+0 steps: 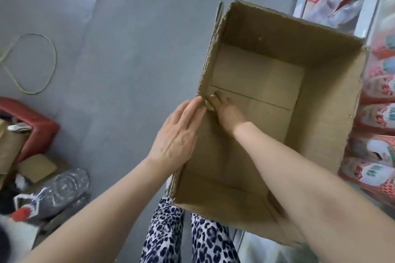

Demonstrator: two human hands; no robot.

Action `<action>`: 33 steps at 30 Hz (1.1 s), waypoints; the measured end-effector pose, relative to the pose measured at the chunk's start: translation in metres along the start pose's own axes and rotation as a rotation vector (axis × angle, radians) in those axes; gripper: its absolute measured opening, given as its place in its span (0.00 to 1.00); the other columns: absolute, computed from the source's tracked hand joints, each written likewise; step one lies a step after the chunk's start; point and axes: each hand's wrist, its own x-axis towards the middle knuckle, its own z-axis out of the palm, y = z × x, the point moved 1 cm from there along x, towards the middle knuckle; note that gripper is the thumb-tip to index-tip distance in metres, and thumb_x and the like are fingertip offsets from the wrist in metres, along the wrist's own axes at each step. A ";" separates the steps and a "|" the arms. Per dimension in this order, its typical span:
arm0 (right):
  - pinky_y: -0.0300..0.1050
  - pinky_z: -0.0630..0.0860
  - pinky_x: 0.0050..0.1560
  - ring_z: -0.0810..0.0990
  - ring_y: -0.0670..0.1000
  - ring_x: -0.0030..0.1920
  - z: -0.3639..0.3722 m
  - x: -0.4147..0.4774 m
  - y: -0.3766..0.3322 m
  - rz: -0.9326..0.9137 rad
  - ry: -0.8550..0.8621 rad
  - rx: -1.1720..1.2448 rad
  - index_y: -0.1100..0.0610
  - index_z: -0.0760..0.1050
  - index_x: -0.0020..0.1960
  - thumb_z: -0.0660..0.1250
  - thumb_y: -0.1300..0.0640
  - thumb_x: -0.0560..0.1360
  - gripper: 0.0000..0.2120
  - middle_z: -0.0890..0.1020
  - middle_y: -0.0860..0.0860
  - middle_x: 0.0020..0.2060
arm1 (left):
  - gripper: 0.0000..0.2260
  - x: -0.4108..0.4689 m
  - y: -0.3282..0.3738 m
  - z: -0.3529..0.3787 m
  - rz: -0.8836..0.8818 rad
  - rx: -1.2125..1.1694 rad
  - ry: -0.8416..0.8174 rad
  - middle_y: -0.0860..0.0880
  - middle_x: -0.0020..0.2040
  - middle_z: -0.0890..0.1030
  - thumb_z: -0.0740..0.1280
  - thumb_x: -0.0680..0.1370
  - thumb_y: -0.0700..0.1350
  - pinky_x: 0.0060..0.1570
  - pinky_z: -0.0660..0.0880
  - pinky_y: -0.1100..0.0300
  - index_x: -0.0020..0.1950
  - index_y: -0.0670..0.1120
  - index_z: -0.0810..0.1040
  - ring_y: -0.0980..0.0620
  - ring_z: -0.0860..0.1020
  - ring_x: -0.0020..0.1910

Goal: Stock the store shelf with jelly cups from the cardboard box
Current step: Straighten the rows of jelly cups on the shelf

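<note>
A small, pale yellow jelly cup [209,106] lies low inside a plain brown corrugated cardboard box [320,83], tight against its left wall. The right hand [227,113] reaches down so its fingers [219,97] touch the cup, though whether they have closed on it cannot be told. The left hand [177,132] lies flat on the outside of that wall, fingers straight and together; beyond are a smooth grey floor [128,49], red-and-white packets on the shelf [376,113] at right, and a thin yellow loop [54,60] and red basket [40,126] at left.
</note>
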 end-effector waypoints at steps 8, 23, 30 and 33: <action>0.53 0.73 0.54 0.74 0.64 0.55 0.008 -0.020 0.017 0.126 0.073 0.143 0.56 0.67 0.65 0.60 0.70 0.73 0.22 0.68 0.59 0.62 | 0.29 -0.002 -0.002 0.007 -0.047 0.020 -0.042 0.45 0.77 0.57 0.67 0.75 0.41 0.69 0.66 0.46 0.75 0.43 0.65 0.40 0.61 0.74; 0.44 0.71 0.52 0.74 0.51 0.47 -0.040 -0.223 -0.029 0.247 0.550 0.443 0.47 0.73 0.66 0.67 0.55 0.77 0.18 0.69 0.51 0.50 | 0.32 -0.014 0.027 -0.068 0.012 0.175 -0.293 0.44 0.76 0.55 0.67 0.73 0.38 0.69 0.63 0.52 0.74 0.46 0.59 0.43 0.54 0.75; 0.43 0.67 0.46 0.74 0.51 0.47 -0.020 -0.361 -0.114 0.424 0.871 0.434 0.54 0.72 0.52 0.73 0.57 0.70 0.14 0.70 0.50 0.51 | 0.23 -0.082 0.073 -0.125 0.297 0.143 -0.190 0.47 0.69 0.69 0.62 0.77 0.39 0.63 0.68 0.51 0.71 0.48 0.67 0.44 0.68 0.67; 0.39 0.62 0.42 0.72 0.47 0.43 0.001 -0.424 -0.157 0.535 0.994 0.446 0.53 0.70 0.51 0.72 0.57 0.69 0.14 0.70 0.48 0.51 | 0.20 -0.122 0.100 -0.151 0.465 0.154 -0.134 0.46 0.65 0.74 0.62 0.77 0.39 0.59 0.71 0.49 0.69 0.48 0.71 0.42 0.71 0.63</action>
